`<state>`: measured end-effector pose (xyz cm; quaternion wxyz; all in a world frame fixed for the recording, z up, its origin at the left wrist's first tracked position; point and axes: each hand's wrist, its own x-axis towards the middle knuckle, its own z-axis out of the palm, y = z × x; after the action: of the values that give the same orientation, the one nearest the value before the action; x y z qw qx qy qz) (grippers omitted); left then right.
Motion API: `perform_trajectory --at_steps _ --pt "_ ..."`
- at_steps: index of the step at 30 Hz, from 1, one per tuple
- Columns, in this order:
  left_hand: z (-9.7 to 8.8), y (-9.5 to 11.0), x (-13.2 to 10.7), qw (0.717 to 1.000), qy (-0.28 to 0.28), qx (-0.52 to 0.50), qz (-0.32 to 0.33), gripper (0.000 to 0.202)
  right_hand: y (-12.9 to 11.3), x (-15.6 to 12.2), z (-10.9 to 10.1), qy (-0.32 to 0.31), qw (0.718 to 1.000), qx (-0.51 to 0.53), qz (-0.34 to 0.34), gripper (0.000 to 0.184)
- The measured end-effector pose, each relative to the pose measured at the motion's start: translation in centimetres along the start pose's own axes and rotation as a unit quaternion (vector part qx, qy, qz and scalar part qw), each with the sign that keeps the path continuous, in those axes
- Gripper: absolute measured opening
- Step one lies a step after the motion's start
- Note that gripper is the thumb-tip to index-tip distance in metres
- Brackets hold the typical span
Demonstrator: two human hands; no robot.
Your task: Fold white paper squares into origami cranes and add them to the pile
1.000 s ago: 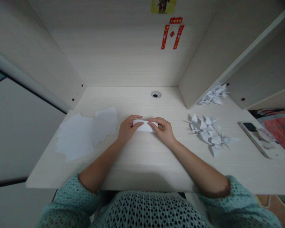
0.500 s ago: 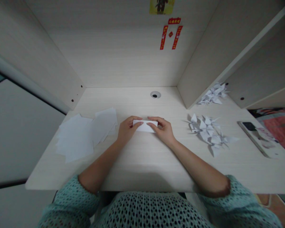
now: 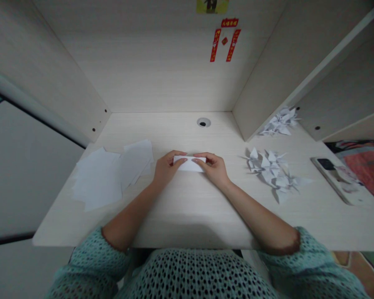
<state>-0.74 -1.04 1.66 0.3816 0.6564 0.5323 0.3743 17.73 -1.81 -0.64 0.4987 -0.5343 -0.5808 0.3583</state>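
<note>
I have the folded white paper [image 3: 190, 167] in the middle of the counter [image 3: 187, 211], held at both ends between the left hand [image 3: 166, 168] and the right hand [image 3: 216, 168]. The fingers [image 3: 178, 153] of each hand are pinched closed on it, thumbs on the near face, index fingers along the far edge; the thumb tips lie close together with a small gap between them. Whether the paper touches the surface, I can't tell. Between the wrists and the counter's straight front edge I see a broad stretch of pale, faintly grained board, and another band runs behind the hands to the back panel [image 3: 162, 79], broken by a round cable hole [image 3: 203, 122]. To my left, flat loose sheets [image 3: 98, 178] overlap in a ragged fan, their corners stopping short of the left edge. To my right, well apart from the right hand, sharp-pointed folded paper shapes [image 3: 269, 166] lie bunched, with a second heap [image 3: 280, 121] beside the upright divider [image 3: 264, 79]. Beyond them a smooth, rounded-corner phone [image 3: 339, 182] lies near the right side. The sleeves [image 3: 93, 257] are an open, holey teal knit, pushed up to the forearms.
</note>
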Motion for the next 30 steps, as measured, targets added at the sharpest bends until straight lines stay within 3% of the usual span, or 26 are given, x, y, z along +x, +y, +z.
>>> perform_trajectory --at_steps 9,15,21,30 --pt "0.02 -0.06 0.05 0.999 0.008 0.051 0.016 0.028 0.29 0.03 0.09 -0.006 1.0 0.008 -0.001 0.027" --pt "0.63 -0.39 -0.19 0.999 0.049 0.01 0.002 0.029 0.11 -0.19 0.66 -0.01 0.994 0.109 0.02 0.055" --pt "0.79 -0.53 -0.33 0.998 0.052 0.04 0.003 0.028 -0.02 -0.15 0.6 -0.018 0.992 0.119 0.034 0.05" --pt "0.68 -0.02 -0.41 0.996 0.035 0.057 0.051 0.017 0.06 -0.3 0.34 -0.017 0.999 0.026 -0.029 0.042"
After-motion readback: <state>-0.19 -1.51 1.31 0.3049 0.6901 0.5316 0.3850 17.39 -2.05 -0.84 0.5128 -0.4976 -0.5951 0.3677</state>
